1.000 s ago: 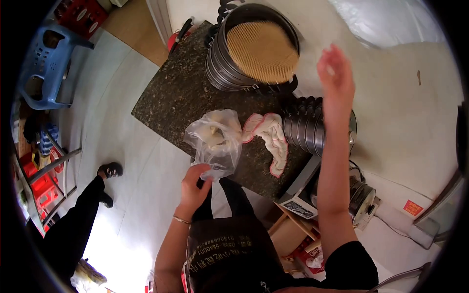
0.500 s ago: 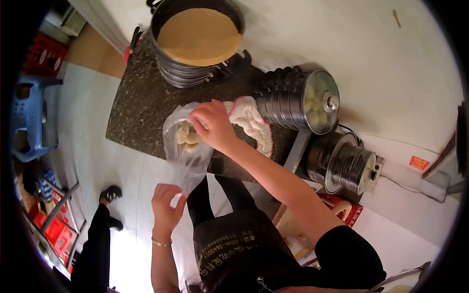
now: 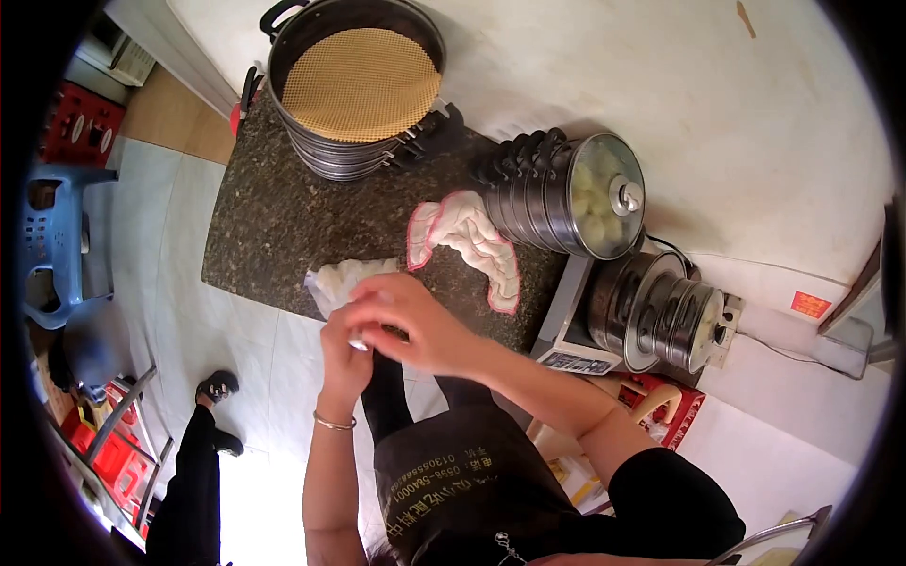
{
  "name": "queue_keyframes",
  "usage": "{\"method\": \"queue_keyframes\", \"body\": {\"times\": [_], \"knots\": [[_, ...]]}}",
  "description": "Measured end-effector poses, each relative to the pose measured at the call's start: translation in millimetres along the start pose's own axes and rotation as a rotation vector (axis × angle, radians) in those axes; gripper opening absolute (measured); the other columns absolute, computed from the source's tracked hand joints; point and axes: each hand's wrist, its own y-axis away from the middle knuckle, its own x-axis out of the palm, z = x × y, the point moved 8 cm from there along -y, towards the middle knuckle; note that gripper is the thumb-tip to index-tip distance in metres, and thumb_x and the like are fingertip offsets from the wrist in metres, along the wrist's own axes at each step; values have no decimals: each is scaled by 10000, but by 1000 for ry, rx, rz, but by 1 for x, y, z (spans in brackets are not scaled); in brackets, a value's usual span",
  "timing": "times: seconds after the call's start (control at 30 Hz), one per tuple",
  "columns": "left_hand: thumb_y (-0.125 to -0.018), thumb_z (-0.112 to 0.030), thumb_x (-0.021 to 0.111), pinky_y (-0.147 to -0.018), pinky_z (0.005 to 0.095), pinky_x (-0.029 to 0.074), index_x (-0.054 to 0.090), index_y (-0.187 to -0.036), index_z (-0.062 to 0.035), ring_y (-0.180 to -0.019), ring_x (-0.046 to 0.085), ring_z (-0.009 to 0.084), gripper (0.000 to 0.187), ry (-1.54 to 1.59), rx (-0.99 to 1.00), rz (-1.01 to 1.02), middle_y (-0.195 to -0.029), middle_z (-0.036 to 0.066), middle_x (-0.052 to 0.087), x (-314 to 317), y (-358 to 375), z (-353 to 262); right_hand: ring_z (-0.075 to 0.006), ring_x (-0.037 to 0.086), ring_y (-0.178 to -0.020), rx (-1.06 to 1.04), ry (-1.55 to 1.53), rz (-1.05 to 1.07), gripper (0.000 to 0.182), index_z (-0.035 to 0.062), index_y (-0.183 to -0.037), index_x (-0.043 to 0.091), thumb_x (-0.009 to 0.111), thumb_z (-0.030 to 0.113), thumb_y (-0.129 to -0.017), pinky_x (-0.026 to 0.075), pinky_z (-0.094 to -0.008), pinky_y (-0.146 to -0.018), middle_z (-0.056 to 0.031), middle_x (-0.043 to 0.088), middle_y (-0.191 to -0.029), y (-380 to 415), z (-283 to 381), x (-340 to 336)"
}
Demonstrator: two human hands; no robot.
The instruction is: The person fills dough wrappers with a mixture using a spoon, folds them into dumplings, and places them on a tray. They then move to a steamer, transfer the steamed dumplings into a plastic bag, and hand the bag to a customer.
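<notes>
At the near edge of the desk (image 3: pixel 274 217), right of its left corner, I have the plastic bag (image 3: pixel 349 278) lying with its body on the stone and its near end running into my hands. The step in hand looks like working the bag's neck: my left hand (image 3: pixel 342 363) seems closed on gathered plastic, while my right hand (image 3: pixel 415 325) crosses over it with fingers bent; they blur and overlap, so I cannot tell whether the right grips anything. As I judge it, the next move calls for the left to hold firm and the right to work close in, with the bag's weight kept on the desk, since the edge is right beneath it. The widest room lies leftward, toward the left corner and along the left edge, up to the pan stack (image 3: pixel 335 165) bearing the mesh mat (image 3: pixel 363 85) at the far edge. To the right I have less: the cloth (image 3: pixel 472 236) lies just beside the bag, and beyond it, toward the right end, stands the glass-lidded stack (image 3: pixel 514 212).
</notes>
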Motion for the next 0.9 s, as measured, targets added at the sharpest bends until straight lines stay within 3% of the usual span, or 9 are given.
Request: {"method": "queue_keyframes", "body": {"times": [0.1,0.23,0.33,0.4,0.47,0.6,0.73,0.83,0.9], "knots": [[-982,-191,507,-717,248,454,559,-1098,-3,-809,597,107,227,212,-165,-61,-847,52,639,-3,-10,-14,-230,614,-846,417,-339,-22,215,95,-992,651,681,28,-790,475,-309,-777,-96,624,-1052,8,-54,3],[-964,-113,522,-751,241,478,577,-945,-10,-843,607,97,118,493,-308,-148,-888,72,666,-14,-15,3,-281,608,-965,58,-8,-32,312,90,-1105,621,696,105,-802,439,-364,-860,-113,637,-1009,20,-37,2],[-829,6,626,-711,271,495,587,-905,-49,-804,631,143,101,508,-317,-172,-860,72,675,-30,-18,1,-270,605,-999,146,-48,-26,307,79,-1130,615,680,159,-841,423,-372,-902,-107,634,-1063,11,-38,-8],[-679,76,654,-685,334,507,603,-882,-60,-760,643,245,249,-509,269,63,-847,101,654,-26,-29,-50,-223,613,-989,343,-504,-38,360,33,-1163,603,554,325,-959,459,-350,-850,-97,654,-1068,-5,-75,0],[-567,96,674,-643,353,506,603,-847,-61,-692,617,296,329,-608,400,1,-845,113,631,-26,-36,-69,-201,629,-890,495,-564,241,385,7,-1101,628,542,356,-964,480,-331,-780,-90,675,-921,-9,-90,26],[-633,72,705,-632,367,480,577,-823,-42,-712,594,281,256,-547,651,-360,-881,119,606,-44,-33,-101,-126,572,-780,367,-482,101,325,26,-1012,687,527,307,-981,444,-271,-690,-43,610,-812,-35,-56,10],[-673,-63,774,-643,369,456,589,-767,-62,-706,569,268,207,-520,467,-523,-819,89,596,-51,-34,-42,-175,579,-709,442,-356,-160,267,19,-916,710,594,260,-936,449,-312,-646,-69,579,-733,-30,-103,21],[-713,-139,806,-692,356,469,603,-802,-20,-779,591,244,252,-188,-161,-556,-848,102,610,-60,-30,65,-186,567,-643,396,21,-330,159,42,-949,696,621,177,-913,437,-312,-586,-83,578,-765,-13,-135,16],[-703,-160,819,-831,344,465,568,-1070,-33,-954,584,244,463,-137,-149,-553,-1057,113,589,-62,-12,63,-188,565,-626,318,76,-362,147,44,-979,687,635,160,-903,440,-312,-572,-84,573,-743,-34,-83,-9]]}}
